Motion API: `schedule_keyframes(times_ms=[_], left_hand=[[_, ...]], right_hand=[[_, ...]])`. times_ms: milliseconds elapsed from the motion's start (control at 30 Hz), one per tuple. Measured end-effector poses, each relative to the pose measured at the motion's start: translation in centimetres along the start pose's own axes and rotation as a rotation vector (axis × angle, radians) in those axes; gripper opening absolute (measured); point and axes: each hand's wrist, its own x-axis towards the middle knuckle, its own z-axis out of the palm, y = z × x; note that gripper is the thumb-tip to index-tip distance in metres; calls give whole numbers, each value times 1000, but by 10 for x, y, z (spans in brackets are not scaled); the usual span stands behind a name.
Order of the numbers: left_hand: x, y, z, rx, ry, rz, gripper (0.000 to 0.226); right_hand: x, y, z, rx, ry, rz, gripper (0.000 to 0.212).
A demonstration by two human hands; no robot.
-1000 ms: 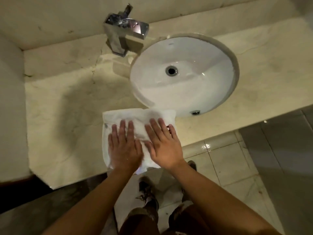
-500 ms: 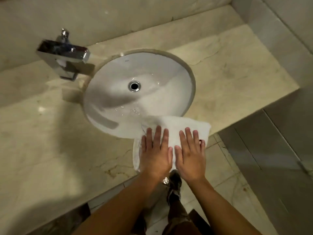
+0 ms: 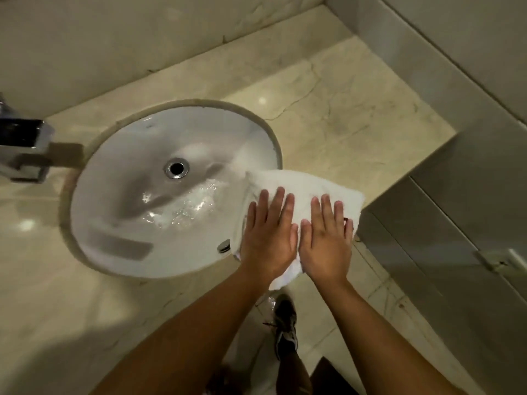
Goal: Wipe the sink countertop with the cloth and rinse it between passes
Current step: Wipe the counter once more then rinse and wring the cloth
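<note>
A white cloth (image 3: 302, 185) lies flat on the front strip of the beige marble countertop (image 3: 356, 115), just right of the white oval sink (image 3: 142, 178). Its left edge overlaps the sink rim. My left hand (image 3: 269, 235) and my right hand (image 3: 325, 238) press side by side on the cloth, palms down, fingers straight. The basin holds some water below the drain (image 3: 176, 168). The cloth's near edge hangs over the counter front.
A chrome faucet (image 3: 20, 149) stands at the left edge of view. Tiled walls (image 3: 456, 52) close the counter at the back and right. A grey panel (image 3: 456, 238) with a metal latch stands beside the counter's right end. My shoe (image 3: 285, 323) is on the floor tiles below.
Both hands have slid the cloth to the right along the front edge, from left of the sink, past its front rim, to its right side.
</note>
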Motion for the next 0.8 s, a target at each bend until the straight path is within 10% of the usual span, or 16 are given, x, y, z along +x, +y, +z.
schedule_keyframes(times_ms=[433, 800], left_hand=[[147, 44, -10, 82, -43, -18, 62], [86, 56, -2, 58, -125, -49, 64]], right_hand=[[141, 40, -29, -51, -18, 44, 56], [85, 58, -24, -26, 30, -42, 58]])
